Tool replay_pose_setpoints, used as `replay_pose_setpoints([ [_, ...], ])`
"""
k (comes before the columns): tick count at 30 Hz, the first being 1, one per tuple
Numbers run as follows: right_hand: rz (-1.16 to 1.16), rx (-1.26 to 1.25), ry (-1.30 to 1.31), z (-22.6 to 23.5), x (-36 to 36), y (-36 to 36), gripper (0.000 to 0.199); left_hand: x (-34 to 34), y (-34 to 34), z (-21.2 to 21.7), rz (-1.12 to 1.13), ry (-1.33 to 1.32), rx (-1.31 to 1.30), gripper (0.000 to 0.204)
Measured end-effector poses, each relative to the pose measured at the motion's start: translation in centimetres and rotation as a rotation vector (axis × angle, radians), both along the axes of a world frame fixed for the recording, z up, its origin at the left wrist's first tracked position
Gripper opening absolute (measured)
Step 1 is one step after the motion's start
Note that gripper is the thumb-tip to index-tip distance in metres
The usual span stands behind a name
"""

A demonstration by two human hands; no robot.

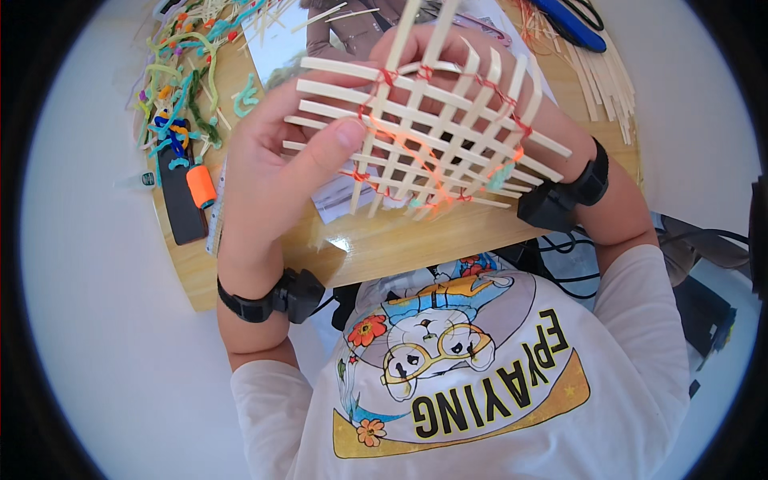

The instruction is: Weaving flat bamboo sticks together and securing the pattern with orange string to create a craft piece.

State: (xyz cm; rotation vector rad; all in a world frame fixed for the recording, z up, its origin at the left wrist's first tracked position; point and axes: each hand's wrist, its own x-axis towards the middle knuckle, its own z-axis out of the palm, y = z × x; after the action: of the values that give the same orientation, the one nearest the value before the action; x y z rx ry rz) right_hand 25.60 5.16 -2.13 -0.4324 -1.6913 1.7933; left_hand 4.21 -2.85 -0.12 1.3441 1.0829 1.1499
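over the table's near side: we see the woven lattice (436, 132) of pale flat strips raised above the wooden table (432, 238), tilted, between our two hands.
left hand (272, 160): partly closed on the lattice's left side, thumb lying across the front of the strips, fingers going behind them.
right hand (448, 56): behind the lattice's upper right part, fingers bent and seen through the gaps; we cannot tell how firmly it grips.
red ties: twisted round strip crossings near the lattice's border.
orange strand: running slantwise over the weave's lower middle.
wrists: we wear a black strap with a dark box on each.
left of our left hand: a heap of coloured fuzzy stems (192, 80), with an orange spool (202, 186) beside a flat dark object (182, 212).
beyond our right hand: loose pale strips (596, 80) near a blue-handled tool (570, 26).
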Motion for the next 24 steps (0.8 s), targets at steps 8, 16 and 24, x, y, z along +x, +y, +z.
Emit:
replay_pose_setpoints([
  [8, -0.114, -0.431, 0.078, -0.5, 1.5, 4.1, 0.006, -0.9, 0.7, -0.5, 0.149, -0.007, -0.063, 0.037],
  [16, -0.087, -0.268, 0.217, -1.0, 3.7, 6.4, 0.014, -1.0, 0.9, -0.6, 0.176, -0.06, -0.067, 0.038],
  [24, -0.558, -0.5, 0.347, 1.2, 5.0, 6.3, 0.019, -1.0, 1.0, -0.6, 0.164, -0.053, -0.067, 0.035],
])
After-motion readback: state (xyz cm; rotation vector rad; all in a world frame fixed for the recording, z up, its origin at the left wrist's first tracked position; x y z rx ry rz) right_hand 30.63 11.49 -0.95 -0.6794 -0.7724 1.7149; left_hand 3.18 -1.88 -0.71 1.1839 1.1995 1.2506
